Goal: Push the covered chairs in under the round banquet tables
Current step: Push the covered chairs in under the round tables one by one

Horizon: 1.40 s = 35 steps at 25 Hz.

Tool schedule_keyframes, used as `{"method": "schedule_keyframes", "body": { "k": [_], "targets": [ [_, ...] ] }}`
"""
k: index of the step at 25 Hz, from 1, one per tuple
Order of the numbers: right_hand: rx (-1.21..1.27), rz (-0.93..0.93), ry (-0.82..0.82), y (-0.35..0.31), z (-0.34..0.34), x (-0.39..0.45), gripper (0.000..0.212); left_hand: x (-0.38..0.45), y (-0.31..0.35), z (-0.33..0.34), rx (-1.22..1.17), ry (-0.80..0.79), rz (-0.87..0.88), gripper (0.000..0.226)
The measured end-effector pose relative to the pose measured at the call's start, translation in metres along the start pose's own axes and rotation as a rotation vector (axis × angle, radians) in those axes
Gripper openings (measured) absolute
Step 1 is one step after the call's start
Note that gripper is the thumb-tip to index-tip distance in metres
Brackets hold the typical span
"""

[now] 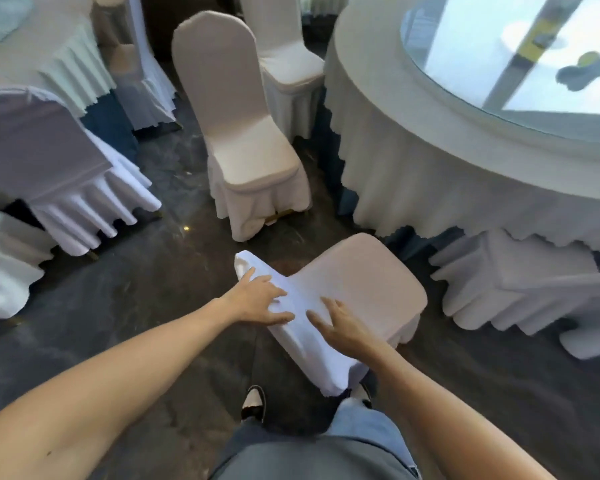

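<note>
Both hands sit on the top edge of the chair back [305, 327], seen from above. Left hand [260, 301] lies flat w/ fingers spread over the cover, palm pressing, not wrapped round. Right hand [340, 327] likewise splayed on top, thumb toward the left hand; neither has a closed hold. Chair seat [361, 275] points at the table [430, 161], front edge near the skirt but not under yet. To do it well, imo: push level from both hands so the chair goes straight, aim for the gap left of the next tucked chair [520, 282], watch the cloth doesn't bunch under the legs. Another chair [246, 143] stands out beyond. No readable writing or labels; yellow patch reflected in the glass top [534, 43] too blurred
</note>
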State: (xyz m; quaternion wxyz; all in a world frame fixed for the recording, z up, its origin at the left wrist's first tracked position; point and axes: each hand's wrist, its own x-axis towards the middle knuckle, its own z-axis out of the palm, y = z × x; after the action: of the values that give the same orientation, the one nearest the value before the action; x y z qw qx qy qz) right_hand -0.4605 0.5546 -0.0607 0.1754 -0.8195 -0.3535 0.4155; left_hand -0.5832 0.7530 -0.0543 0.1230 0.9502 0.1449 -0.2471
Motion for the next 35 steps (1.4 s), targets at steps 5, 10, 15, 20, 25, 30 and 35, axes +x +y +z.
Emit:
{"method": "schedule_keyframes", "body": {
  "k": [5,10,15,20,25,30,35],
  "targets": [
    [0.081,0.036,-0.073,-0.023,0.047,-0.013,0.070,0.007,-0.044,-0.011,0.093,-0.107,0.299,0.084],
    [-0.131,0.176,0.108,-0.022,0.079,-0.025,0.052,0.024,-0.045,-0.021,0.272,-0.091,0.420,0.056],
    [-0.129,0.288,0.302,-0.017,0.105,-0.018,0.044,0.038,-0.049,-0.008,0.310,-0.020,0.450,0.046],
    [-0.142,0.333,0.392,0.003,0.087,-0.015,0.036,0.051,-0.029,-0.018,0.297,0.007,0.437,0.054],
    [-0.177,0.385,0.444,0.048,0.018,-0.020,0.035,0.087,0.032,-0.039,0.266,0.050,0.441,0.052],
    [-0.255,0.371,0.464,0.114,-0.070,-0.007,0.036,0.146,0.100,-0.064,0.201,0.149,0.367,0.043],
    [-0.359,0.310,0.391,0.200,-0.178,0.012,0.026,0.220,0.186,-0.087,0.210,0.174,0.223,0.039]
  ]
}}
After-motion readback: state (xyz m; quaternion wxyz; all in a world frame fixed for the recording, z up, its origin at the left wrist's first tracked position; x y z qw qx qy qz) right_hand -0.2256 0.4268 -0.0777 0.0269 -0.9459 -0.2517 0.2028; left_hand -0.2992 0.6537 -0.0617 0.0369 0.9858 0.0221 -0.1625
